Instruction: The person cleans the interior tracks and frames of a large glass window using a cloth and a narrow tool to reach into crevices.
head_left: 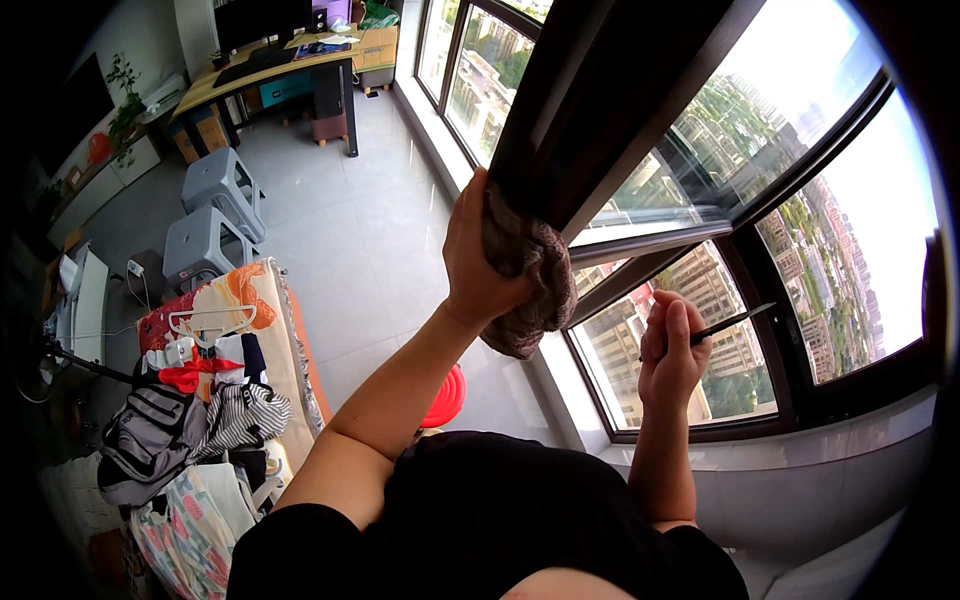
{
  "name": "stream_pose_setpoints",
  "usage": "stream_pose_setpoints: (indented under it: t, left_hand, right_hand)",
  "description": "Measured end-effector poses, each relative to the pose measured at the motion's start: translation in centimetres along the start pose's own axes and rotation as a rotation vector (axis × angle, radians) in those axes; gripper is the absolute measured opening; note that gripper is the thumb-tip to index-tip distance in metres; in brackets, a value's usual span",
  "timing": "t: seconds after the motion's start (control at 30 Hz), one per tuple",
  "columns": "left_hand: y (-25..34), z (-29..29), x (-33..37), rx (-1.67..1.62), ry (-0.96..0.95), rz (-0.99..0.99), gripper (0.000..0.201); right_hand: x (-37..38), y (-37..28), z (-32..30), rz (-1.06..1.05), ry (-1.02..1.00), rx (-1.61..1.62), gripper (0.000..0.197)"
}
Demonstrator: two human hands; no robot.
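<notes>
My left hand (470,265) is closed round a bunched brown cloth (535,280) and presses it against the dark window frame (575,110) in front of me. Part of the cloth hangs below my fingers. To the right, my right hand (675,345) is raised with its fingers wrapped round the dark handle of a slim knife (735,320). Its thin blade points right, toward the dark window post, and does not clearly touch it. Behind this hand lies the window glass (740,370).
On the left, a bed or bench (305,350) bears clothes, a hanger and a grey backpack (150,440). Two grey stools (225,190) stand beyond it, with a desk (270,70) farther back. A red round thing (447,397) sits below my left forearm. A white sill (580,400) runs under the windows.
</notes>
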State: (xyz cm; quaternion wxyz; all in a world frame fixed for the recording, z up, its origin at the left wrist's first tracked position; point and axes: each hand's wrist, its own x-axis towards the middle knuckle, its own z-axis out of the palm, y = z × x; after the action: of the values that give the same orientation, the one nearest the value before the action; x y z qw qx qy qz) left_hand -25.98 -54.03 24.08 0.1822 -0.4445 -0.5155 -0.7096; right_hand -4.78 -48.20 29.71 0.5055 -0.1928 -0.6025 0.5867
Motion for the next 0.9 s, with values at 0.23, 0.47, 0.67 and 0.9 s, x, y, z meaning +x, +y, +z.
stream_pose_setpoints:
  t: [0.23,0.47,0.67,0.9]
  left_hand:
    - [4.3,0.3,11.5,0.061,0.073,0.259,0.1]
    - [3.2,-0.6,11.9,-0.041,-0.117,0.035,0.091]
    - [-1.8,-1.5,4.8,-0.102,-0.142,-0.159,0.087]
    - [-4.4,-1.6,1.6,-0.161,-0.113,-0.23,0.083]
  right_hand:
    - [0.0,-0.1,-1.2,-0.025,0.036,0.0,0.025]
    - [0.0,0.9,-2.7,0.023,0.078,0.048,0.024]
    - [-0.1,2.3,-3.2,0.135,0.08,0.047,0.024]
    - [0.1,3.5,-2.1,0.228,0.01,0.037,0.025]
